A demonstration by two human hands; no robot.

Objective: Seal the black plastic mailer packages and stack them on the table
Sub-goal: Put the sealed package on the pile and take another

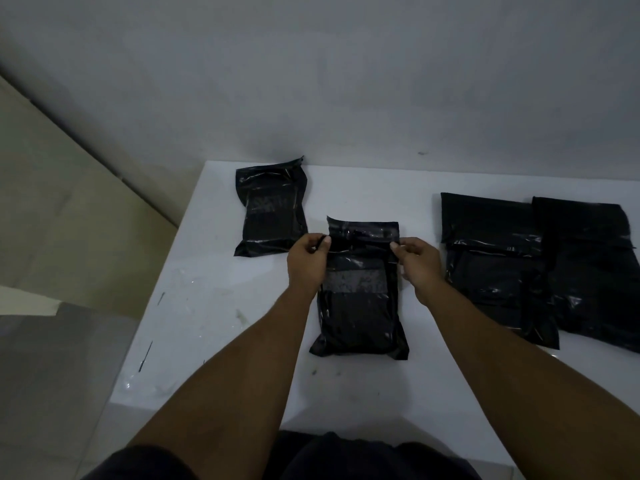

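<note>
One grey wall (346,64) is seen behind everything. Below it, a white worktop (214,341) is pushed up against the wall, and a pale floor (52,202) is seen at its left side.

Four black plastic bags are laid flat on the worktop. The two biggest are found on the right. The right bag (495,271) and the far right bag (595,271) are placed side by side with their edges touching. The far right bag is cut off by the edge of the picture. A fold is seen across the top part of each.

The middle bag (360,313) is laid near the front of the worktop, between the two arms. It is stuffed full. The left bag (270,206) is set further back, close to the wall, and its top end is crumpled.

The left side of the middle bag's top is pinched by the left hand (308,258), with the fingers curled. The right side is pinched by the right hand (415,261), between thumb and fingers. The flap (363,230) is left sticking out past both hands, toward the wall, and is not folded down. A shiny strip is seen across it.

Small dark marks (145,356) are seen on the left part of the worktop.
</note>
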